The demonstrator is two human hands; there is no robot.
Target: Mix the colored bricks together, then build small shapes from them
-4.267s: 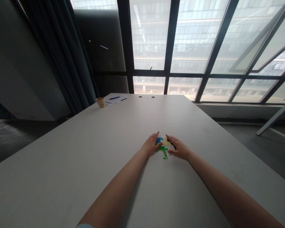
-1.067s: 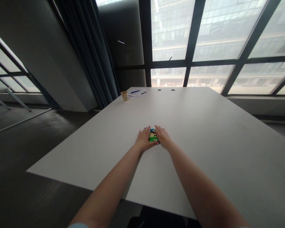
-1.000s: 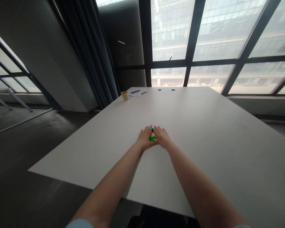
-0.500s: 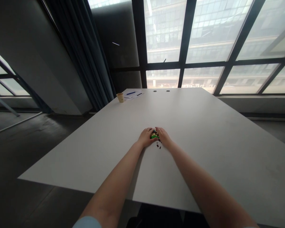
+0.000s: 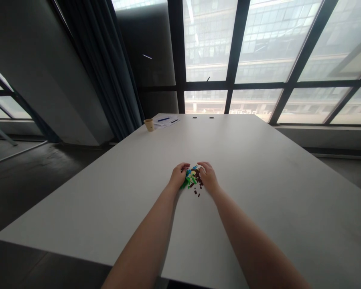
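Loose heap of small coloured pieces (image 5: 193, 173) on white table (image 5: 243, 160), between left hand (image 5: 177, 176) and right hand (image 5: 209, 177), fingers of both curled inward, cannot tell if clamped on any piece, few brown bits (image 5: 195, 192) nearer the wearer, tan cup (image 5: 149, 125) beside papers (image 5: 165, 123) far left

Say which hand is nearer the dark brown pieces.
Right. The right hand is at the right edge of the dark brown pieces; the left hand is farther left, beside the green pieces.
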